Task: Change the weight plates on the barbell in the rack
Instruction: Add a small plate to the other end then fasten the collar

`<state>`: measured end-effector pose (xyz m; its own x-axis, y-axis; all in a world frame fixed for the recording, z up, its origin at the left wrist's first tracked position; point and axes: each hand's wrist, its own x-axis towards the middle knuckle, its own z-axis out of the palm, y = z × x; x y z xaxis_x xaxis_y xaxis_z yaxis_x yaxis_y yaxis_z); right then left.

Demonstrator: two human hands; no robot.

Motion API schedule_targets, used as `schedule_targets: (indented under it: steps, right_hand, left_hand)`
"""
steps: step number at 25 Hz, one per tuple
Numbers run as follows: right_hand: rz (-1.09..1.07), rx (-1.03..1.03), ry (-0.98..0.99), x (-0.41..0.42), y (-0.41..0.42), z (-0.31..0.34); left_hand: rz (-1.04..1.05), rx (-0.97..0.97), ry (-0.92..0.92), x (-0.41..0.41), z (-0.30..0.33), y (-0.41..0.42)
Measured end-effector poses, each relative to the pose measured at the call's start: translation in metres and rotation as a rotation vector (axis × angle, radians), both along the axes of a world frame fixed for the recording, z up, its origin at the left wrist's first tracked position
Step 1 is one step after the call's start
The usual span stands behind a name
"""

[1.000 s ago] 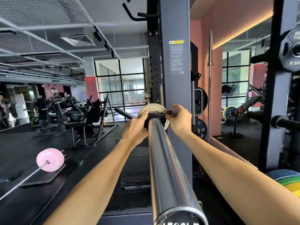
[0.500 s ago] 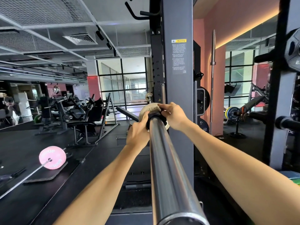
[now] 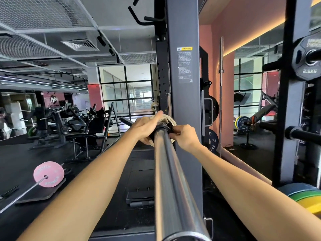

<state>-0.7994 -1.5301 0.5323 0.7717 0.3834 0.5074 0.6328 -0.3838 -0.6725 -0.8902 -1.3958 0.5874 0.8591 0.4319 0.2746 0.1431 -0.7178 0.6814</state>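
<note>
The barbell sleeve (image 3: 173, 180) runs away from the camera to a black collar (image 3: 160, 130) against one small pale weight plate (image 3: 171, 121). The left hand (image 3: 145, 126) curls over the collar and plate rim; the right hand (image 3: 185, 136) pinches the collar's lever. Behind stands the rack upright (image 3: 184, 101).

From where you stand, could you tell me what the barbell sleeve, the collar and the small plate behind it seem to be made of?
Barbell sleeve: polished, probably chromed steel; it mirrors the room in long streaks.
Collar: matte black, likely plastic; no shine, with a lever under the right hand.
Small plate: pale cream, dull finish, perhaps painted metal or rubber; mostly hidden by the left hand.
</note>
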Motion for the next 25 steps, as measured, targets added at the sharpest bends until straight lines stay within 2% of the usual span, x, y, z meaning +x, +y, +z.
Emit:
schedule_targets:
  steps: [3, 4, 5, 8, 10, 12, 16, 18, 25]
  right_hand:
    - [-0.002, -0.008, -0.019, 0.001, 0.0, 0.002]
    - [-0.005, -0.016, -0.021, 0.0, 0.0, 0.002]
    - [-0.006, -0.018, -0.019, 0.0, 0.0, 0.002]
    - [-0.009, 0.012, -0.011, 0.002, 0.001, 0.001]
    - [-0.019, 0.036, -0.002, 0.002, 0.002, 0.001]
    - [-0.028, 0.033, -0.006, 0.001, 0.001, 0.001]
    - [-0.006, 0.014, -0.002, 0.005, 0.002, -0.005]
    - [-0.013, 0.019, -0.009, 0.008, 0.003, -0.006]
    - [-0.021, 0.036, -0.019, 0.015, 0.005, -0.007]
  left_hand:
    - [0.052, 0.181, 0.087, 0.01, 0.006, -0.019]
    - [0.103, 0.188, 0.081, 0.011, 0.007, -0.023]
    - [0.137, 0.151, 0.073, 0.015, 0.006, -0.025]
    - [0.112, -0.129, 0.05, 0.02, 0.008, -0.028]
    - [0.07, -0.203, 0.069, 0.025, 0.008, -0.026]
    - [0.005, -0.182, 0.082, 0.027, 0.006, -0.025]
    - [0.119, -0.214, -0.024, 0.022, 0.004, -0.024]
    - [0.128, -0.158, 0.001, 0.023, 0.002, -0.021]
    - [-0.02, -0.139, -0.072, 0.021, -0.008, -0.002]
